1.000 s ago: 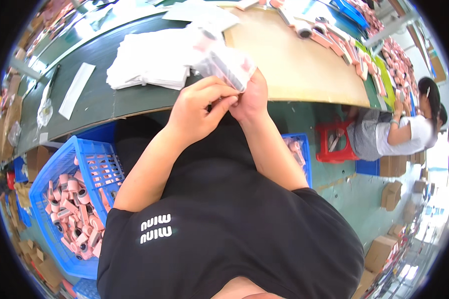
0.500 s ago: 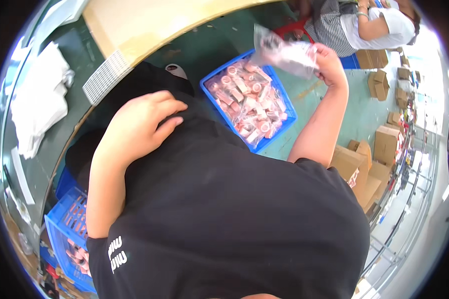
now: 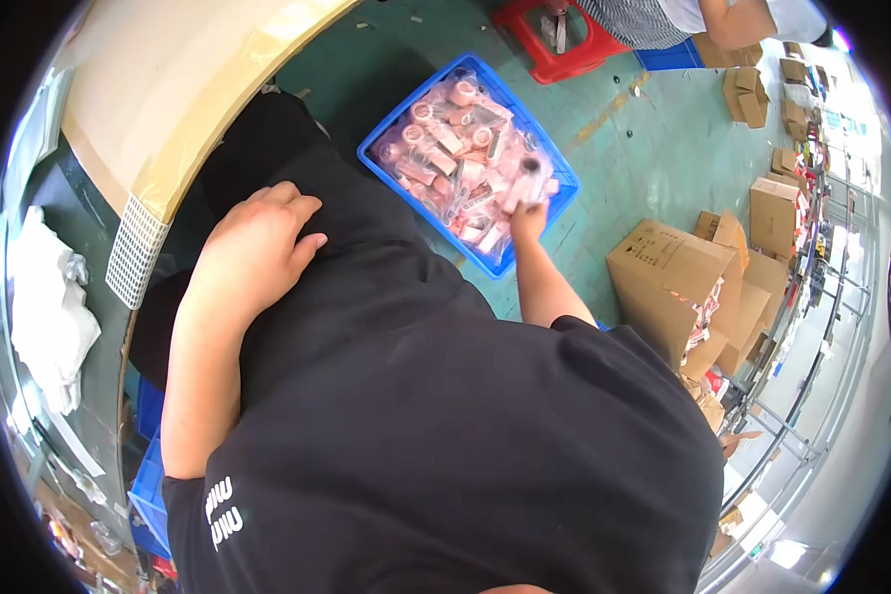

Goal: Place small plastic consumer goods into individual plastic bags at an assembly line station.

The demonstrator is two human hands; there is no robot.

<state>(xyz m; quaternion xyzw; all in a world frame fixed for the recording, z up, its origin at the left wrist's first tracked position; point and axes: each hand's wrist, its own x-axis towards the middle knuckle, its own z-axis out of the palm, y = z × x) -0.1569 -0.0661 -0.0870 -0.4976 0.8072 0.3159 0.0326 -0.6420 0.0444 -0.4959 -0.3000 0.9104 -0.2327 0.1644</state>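
Note:
My right hand [image 3: 529,218] has reached down into a blue plastic crate [image 3: 399,124] on the floor ahead. Its fingers are closed on the near end of a clear plastic bag [image 3: 531,170] with pink and dark contents, which lies on the pile. Many similar bagged pink pieces [image 3: 449,139], some round and some box-shaped, fill the crate. On my black-clad thigh rests my left hand [image 3: 257,238], open and loosely bent, with nothing in it.
A tan-topped table [image 3: 208,74] curves along the upper left. Near the top stands a red stool [image 3: 574,45], with another person [image 3: 653,20] beside it. Cardboard boxes [image 3: 658,277] and metal racks line the right. More blue crates [image 3: 150,485] are at lower left.
My right hand has lowered the plastic bag from the air beside the crate down onto the pile inside. My left hand has stayed on my thigh. The whole view has shifted slightly.

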